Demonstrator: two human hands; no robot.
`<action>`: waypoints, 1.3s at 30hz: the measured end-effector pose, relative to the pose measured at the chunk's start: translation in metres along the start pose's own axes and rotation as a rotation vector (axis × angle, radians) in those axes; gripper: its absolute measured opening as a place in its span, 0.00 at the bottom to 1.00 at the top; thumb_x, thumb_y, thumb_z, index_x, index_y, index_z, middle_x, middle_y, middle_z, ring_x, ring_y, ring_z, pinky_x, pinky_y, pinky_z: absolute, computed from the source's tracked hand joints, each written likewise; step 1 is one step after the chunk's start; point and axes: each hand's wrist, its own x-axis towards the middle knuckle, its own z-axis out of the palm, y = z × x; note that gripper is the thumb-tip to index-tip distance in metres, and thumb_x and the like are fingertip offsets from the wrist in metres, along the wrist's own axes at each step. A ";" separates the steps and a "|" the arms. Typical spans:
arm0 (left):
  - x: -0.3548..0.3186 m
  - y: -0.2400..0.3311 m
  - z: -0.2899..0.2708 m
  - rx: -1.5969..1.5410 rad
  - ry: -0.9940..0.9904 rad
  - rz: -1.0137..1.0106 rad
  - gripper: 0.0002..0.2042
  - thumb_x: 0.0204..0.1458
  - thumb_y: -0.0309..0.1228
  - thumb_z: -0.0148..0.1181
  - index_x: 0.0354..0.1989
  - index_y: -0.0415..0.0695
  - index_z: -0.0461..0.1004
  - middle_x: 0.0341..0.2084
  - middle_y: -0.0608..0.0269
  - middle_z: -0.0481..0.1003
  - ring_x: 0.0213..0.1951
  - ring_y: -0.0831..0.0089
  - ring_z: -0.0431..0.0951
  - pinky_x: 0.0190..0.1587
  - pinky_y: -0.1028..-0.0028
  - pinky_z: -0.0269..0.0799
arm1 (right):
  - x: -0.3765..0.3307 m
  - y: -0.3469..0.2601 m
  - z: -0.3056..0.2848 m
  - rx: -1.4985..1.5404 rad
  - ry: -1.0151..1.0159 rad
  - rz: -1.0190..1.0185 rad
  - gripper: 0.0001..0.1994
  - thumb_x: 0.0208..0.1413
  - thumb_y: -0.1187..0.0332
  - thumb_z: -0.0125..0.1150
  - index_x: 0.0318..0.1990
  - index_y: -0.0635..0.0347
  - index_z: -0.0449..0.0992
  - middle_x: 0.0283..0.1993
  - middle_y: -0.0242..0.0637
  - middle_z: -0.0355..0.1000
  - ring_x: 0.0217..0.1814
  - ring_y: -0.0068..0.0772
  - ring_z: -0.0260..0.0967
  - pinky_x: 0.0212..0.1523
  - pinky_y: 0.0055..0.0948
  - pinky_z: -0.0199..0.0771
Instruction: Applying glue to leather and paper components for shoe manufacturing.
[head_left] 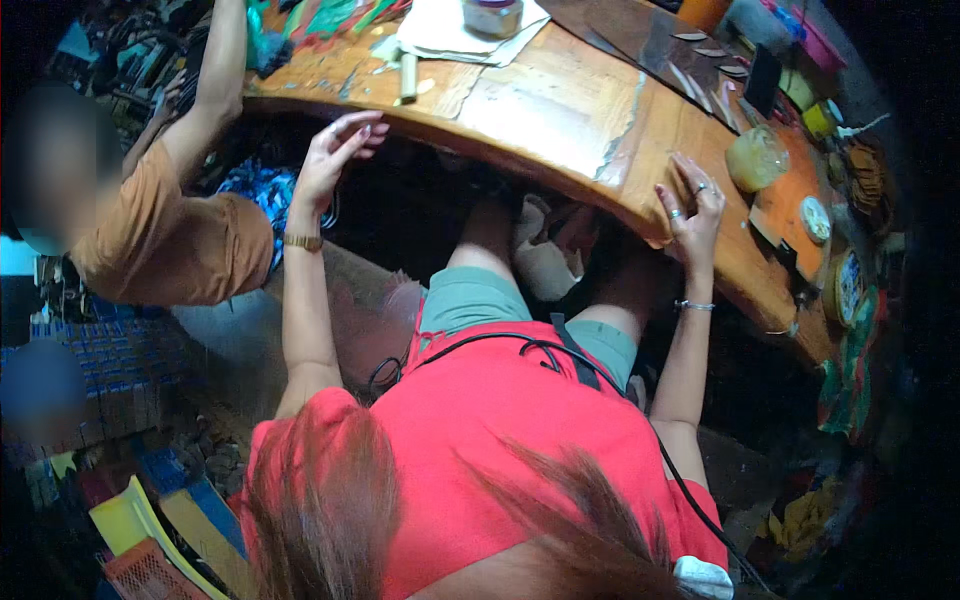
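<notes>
Resting open hands, left (335,150), right (690,205), on wooden table (540,100) edge, legs perhaps shadowed beneath

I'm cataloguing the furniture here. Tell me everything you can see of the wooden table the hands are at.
The wooden table is a thick slab of glossy orange-brown wood with a rounded, curved edge and pale worn patches. The right hand rests flat on its edge; the left hand is raised beside the rim, contact unclear. On it sit a translucent jar, white cloth and small clutter. Another person's arm reaches over its far-left end.
</notes>
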 end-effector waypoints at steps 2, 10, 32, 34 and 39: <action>-0.040 -0.049 -0.026 -0.010 0.138 -0.160 0.18 0.67 0.37 0.58 0.63 0.45 0.75 0.50 0.63 0.81 0.47 0.79 0.80 0.48 0.76 0.75 | -0.001 0.002 0.002 0.006 -0.001 0.020 0.27 0.53 0.58 0.75 0.61 0.53 0.79 0.62 0.37 0.77 0.66 0.40 0.71 0.69 0.39 0.59; -0.146 -0.197 -0.040 0.063 0.362 -0.595 0.16 0.62 0.33 0.60 0.58 0.49 0.78 0.42 0.66 0.83 0.39 0.78 0.80 0.40 0.73 0.75 | -0.003 0.012 0.011 0.191 0.028 0.103 0.26 0.54 0.65 0.74 0.61 0.57 0.79 0.53 0.43 0.80 0.55 0.38 0.77 0.61 0.37 0.71; -0.042 -0.238 0.111 0.017 -0.222 -0.625 0.18 0.62 0.37 0.62 0.59 0.44 0.77 0.43 0.64 0.83 0.40 0.78 0.81 0.36 0.77 0.74 | -0.001 -0.011 0.007 -0.228 0.021 -0.038 0.23 0.57 0.58 0.70 0.59 0.56 0.79 0.59 0.40 0.78 0.62 0.42 0.73 0.63 0.38 0.67; -0.025 -0.241 0.119 0.226 -0.323 -0.608 0.18 0.62 0.37 0.61 0.58 0.43 0.78 0.48 0.58 0.83 0.45 0.70 0.82 0.41 0.71 0.77 | -0.002 -0.013 0.007 -0.232 0.019 -0.040 0.23 0.58 0.58 0.69 0.59 0.56 0.79 0.59 0.40 0.78 0.63 0.42 0.73 0.63 0.39 0.67; 0.028 -0.265 0.142 0.532 -0.461 -0.254 0.19 0.64 0.36 0.55 0.60 0.41 0.76 0.58 0.52 0.78 0.56 0.57 0.79 0.59 0.62 0.73 | -0.001 -0.018 0.006 -0.249 0.010 -0.057 0.22 0.58 0.59 0.68 0.58 0.57 0.78 0.60 0.39 0.77 0.64 0.43 0.72 0.64 0.41 0.67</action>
